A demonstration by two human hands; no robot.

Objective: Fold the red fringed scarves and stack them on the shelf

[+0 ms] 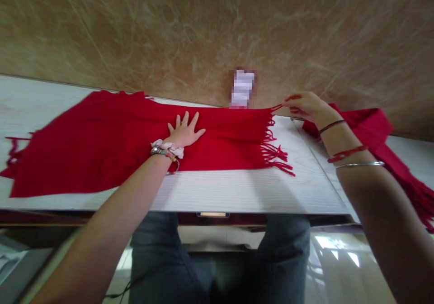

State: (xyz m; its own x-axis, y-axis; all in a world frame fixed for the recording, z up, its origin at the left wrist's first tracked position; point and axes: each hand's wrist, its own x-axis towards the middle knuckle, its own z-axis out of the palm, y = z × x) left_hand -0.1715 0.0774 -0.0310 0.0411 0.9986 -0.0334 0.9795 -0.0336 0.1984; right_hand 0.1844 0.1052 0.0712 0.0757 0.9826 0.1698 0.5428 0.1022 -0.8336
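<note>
Across the worktop [237, 191] from nine to three o'clock lies the scarf [217, 136]. The left hand [185, 134] presses on it, fingers spread; the right hand [303, 105], at two o'clock, pinches a tassel [277, 107] at its fringed end.

No text, label, brand, number or sign readable. Small pale rectangular panel [242, 88] with dark reddish edge, seen against brown marbled surface [190, 37] at far edge of white tabletop [237, 193]: heavily pixelated, light bands across it, any lettering on it illegible.
</note>
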